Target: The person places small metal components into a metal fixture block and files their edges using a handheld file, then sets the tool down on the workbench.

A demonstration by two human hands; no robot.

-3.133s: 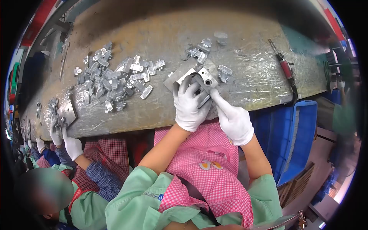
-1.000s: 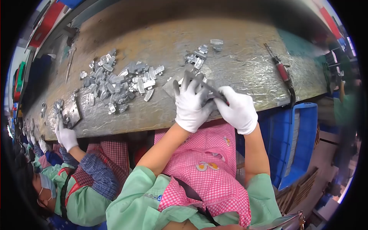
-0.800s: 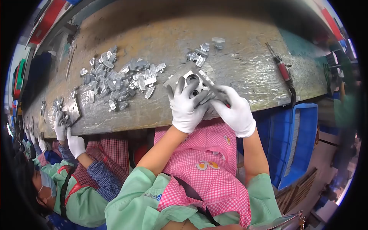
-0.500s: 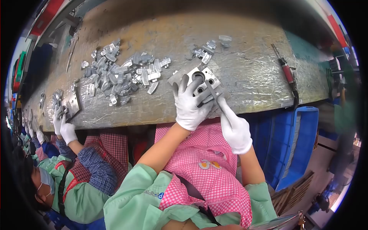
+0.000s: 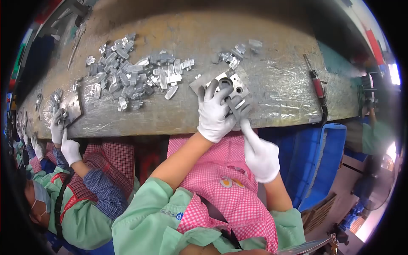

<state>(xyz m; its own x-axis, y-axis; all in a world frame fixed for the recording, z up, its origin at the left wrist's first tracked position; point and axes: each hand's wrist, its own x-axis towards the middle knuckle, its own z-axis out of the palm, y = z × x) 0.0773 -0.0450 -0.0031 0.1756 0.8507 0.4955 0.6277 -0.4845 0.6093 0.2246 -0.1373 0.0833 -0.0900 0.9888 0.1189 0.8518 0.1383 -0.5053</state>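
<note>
My left hand [image 5: 214, 114], in a white glove with grey fingertips, is bent over a steel block with round holes [image 5: 238, 80]. Its fingers close around a small metal part [image 5: 241, 103], mostly hidden under them. In my gloved right hand [image 5: 261, 156] is a flat metal file [image 5: 232, 108]; its blade points up and left between the left fingers and lies against the part. The block rests on a flat metal plate [image 5: 196, 86] near the table's front edge.
Many small grey castings [image 5: 127, 76] lie heaped on the table [image 5: 272, 25] to the left, with a smaller pile [image 5: 233, 57] behind the block. A red-handled air tool [image 5: 317, 85] lies right. Below it stands a blue crate [image 5: 329, 165]. A co-worker's gloved hands [image 5: 70, 151] are at far left.
The whole view has shifted slightly. The file has moved a little relative to the left fingers, and the right hand sits slightly lower. Both hands keep their grip by the block.
</note>
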